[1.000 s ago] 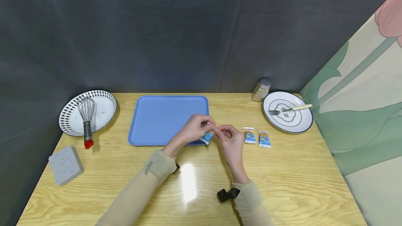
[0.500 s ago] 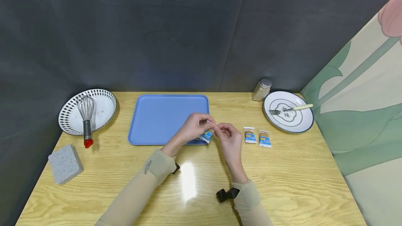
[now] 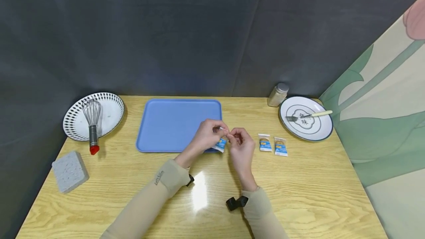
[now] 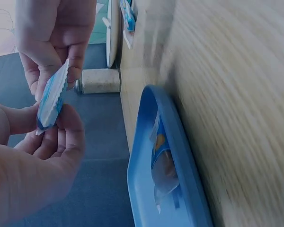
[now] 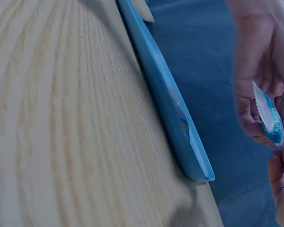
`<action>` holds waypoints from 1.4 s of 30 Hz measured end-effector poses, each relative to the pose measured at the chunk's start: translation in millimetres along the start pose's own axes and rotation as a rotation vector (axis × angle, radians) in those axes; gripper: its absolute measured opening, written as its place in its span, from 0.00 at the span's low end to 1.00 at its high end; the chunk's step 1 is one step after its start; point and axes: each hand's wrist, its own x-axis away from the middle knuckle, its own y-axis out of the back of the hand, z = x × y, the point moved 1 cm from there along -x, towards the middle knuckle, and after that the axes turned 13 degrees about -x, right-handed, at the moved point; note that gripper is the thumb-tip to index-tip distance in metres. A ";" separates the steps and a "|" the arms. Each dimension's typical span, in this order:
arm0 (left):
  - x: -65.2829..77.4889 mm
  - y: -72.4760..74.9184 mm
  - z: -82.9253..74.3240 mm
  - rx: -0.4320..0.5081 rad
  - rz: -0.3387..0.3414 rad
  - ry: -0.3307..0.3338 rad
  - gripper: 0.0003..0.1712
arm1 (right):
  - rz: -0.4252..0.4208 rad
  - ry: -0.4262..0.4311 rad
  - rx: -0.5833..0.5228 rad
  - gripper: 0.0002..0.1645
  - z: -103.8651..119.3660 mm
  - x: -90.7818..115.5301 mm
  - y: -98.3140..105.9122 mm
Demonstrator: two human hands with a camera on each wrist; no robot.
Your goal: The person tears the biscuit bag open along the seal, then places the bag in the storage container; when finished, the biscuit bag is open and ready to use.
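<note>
Between both hands is a small blue-and-white wrapped snack packet (image 4: 52,100), held above the tray's near right corner. My left hand (image 3: 210,134) pinches it between thumb and fingers. At its other end, the thumb and fingertips of my right hand (image 3: 242,146) pinch the wrapper's edge, partly hidden in the head view. A second wrapped snack (image 4: 164,163) lies in the blue tray (image 3: 179,121), seen in the left wrist view under the hands. Two more wrapped snacks, a left one (image 3: 265,142) and a right one (image 3: 280,146), lie on the table right of my right hand.
A white plate (image 3: 320,128) with a fork (image 3: 308,115) stands at the back right, beside a shaker jar (image 3: 278,94). At the left are a patterned bowl (image 3: 111,111) bearing a whisk (image 3: 93,128) and a grey sponge-like block (image 3: 70,172). A dark curtain (image 3: 166,36) hangs behind.
Both hands stay at the packet. My right hand and wrist have shifted slightly to the left, and the whole head view has moved a little.
</note>
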 end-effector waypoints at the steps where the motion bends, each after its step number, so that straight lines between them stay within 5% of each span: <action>1: -0.5 -0.7 1.0 0.005 -0.007 0.010 0.09 | 0.005 0.045 0.028 0.10 0.3 1.3 -1.9; 6: -0.9 -2.0 9.0 0.027 -0.053 0.070 0.10 | 0.043 0.170 0.077 0.13 1.4 6.8 -12.6; 13: -0.6 -1.2 8.3 -0.001 -0.091 0.018 0.11 | 0.057 0.164 0.059 0.14 4.4 8.2 -15.1; 42: -4.8 -4.2 14.0 0.034 -0.109 0.070 0.11 | 0.160 0.157 0.072 0.15 14.5 27.7 -16.5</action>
